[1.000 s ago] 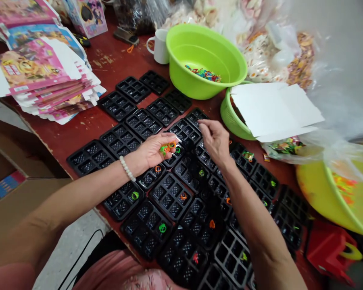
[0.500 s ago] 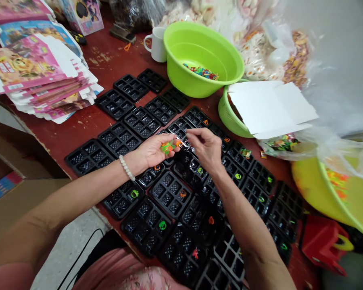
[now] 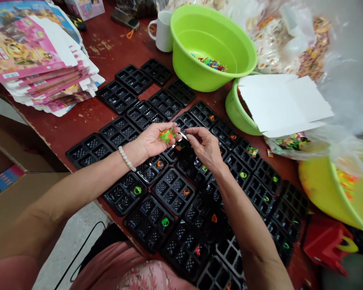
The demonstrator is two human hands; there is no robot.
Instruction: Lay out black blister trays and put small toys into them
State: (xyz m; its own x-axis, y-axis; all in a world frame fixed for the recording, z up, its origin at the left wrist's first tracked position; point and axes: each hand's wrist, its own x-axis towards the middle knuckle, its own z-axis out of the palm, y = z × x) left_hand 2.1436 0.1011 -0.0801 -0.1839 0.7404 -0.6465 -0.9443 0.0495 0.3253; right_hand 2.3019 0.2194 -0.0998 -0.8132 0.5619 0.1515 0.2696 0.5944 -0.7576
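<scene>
Palm up, my left hand (image 3: 153,140) cups several small green and orange plastic pieces (image 3: 167,135). Just to its right is my right hand (image 3: 204,145), thumb and forefinger nearly together; anything between those fingertips is too small to make out. Both hands are above rows of black compartment trays (image 3: 174,191). Many trays hold one small coloured piece, such as a green ring (image 3: 165,222), an orange ring (image 3: 186,191) and a red piece (image 3: 197,250). My forearms hide parts of some trays.
A green basin (image 3: 213,82) with small coloured pieces stands behind the trays, beside a white mug (image 3: 163,32). Flattened boxes (image 3: 24,52) are stacked at left. A yellow basin (image 3: 314,181) and a red container (image 3: 325,241) are at right.
The view has shifted slightly, so the basin and boxes appear higher. The orange piece near my left fingertips no longer shows there, and the pieces now lie in the palm.
</scene>
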